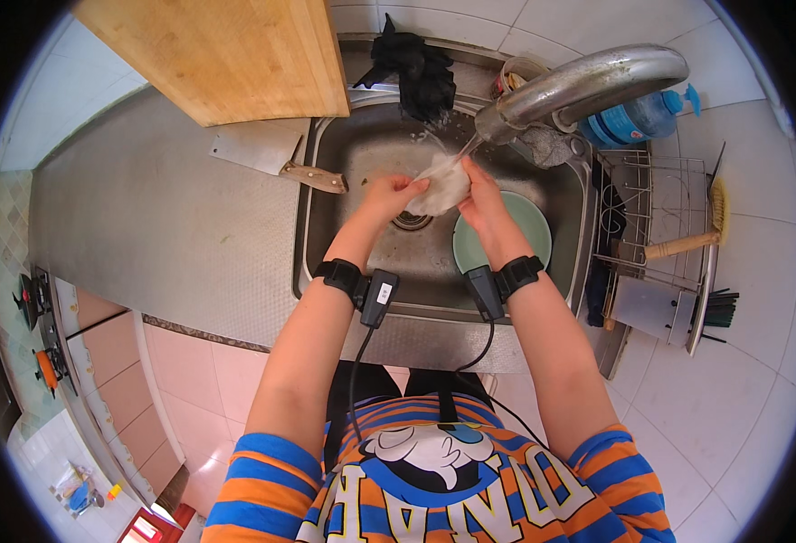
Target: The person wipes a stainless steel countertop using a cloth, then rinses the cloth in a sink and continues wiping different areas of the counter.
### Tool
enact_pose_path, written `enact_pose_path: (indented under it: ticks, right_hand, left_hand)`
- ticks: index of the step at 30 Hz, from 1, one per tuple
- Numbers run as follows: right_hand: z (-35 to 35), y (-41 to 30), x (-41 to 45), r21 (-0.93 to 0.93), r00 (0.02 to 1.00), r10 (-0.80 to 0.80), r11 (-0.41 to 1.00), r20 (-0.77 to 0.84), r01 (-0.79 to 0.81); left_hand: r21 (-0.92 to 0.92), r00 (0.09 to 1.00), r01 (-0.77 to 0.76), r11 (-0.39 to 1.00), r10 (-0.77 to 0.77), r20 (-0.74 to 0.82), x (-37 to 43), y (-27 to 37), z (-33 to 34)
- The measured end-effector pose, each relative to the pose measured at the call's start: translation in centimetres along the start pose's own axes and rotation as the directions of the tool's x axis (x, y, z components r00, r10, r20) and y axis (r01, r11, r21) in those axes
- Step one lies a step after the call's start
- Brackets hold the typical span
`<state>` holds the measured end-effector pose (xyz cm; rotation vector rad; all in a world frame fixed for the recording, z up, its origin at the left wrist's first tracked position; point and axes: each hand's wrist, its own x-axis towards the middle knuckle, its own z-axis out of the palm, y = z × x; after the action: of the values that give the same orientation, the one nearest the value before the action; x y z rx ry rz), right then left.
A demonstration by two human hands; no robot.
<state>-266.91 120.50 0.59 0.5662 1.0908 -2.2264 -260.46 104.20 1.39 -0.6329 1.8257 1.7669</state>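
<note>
A pale, translucent wet thing, perhaps a thin cloth or plastic film, is stretched between my hands over the steel sink. My left hand pinches its left side between thumb and fingers. At its right side my right hand has hold of the edge. Water runs from the curved metal faucet onto its top and splashes behind it. Below my right wrist a light green bowl stands in the sink, partly hidden by the forearm. The drain shows under the wet thing.
Left of the sink, a cleaver lies with its wooden handle over the rim. A wooden cutting board stands behind it. Black cloth hangs at the back rim. A blue pump bottle and a wire rack with a brush are right.
</note>
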Motion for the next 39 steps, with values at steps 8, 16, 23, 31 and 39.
enact_pose_path:
  ticks: [8, 16, 23, 31, 39]
  right_hand:
    - [-1.0, -0.4, 0.0, -0.022, 0.993, 0.121, 0.992, 0.015, -0.121]
    - [-2.0, 0.3, 1.0, -0.284, 0.996, 0.005, 0.958, -0.088, -0.03]
    - [-3.6, -0.2, 1.3, -0.035, 0.999, -0.045, 0.998, -0.016, 0.044]
    - [-3.4, 0.3, 1.0, -0.162, 0.955, -0.001, 0.985, -0.295, -0.05]
    - [0.4, 2.1, -1.3, 0.089, 0.937, 0.343, 0.934, 0.062, -0.347]
  left_hand:
    - [-0.728, 0.98, -0.112, 0.677, 0.195, 0.031, -1.1, 0.1, 0.6]
    - [-0.641, 0.968, -0.16, 0.751, 0.248, 0.048, -1.4, 1.1, 0.0]
    - [0.226, 0.998, 0.017, 0.974, -0.003, -0.06, -1.6, 1.5, -1.7]
    - [-0.378, 0.986, -0.119, 0.918, 0.063, -0.156, -1.6, 0.4, -1.9]
    - [0.529, 0.777, -0.514, 0.675, 0.628, -0.045, -0.3, -0.1, 1.8]
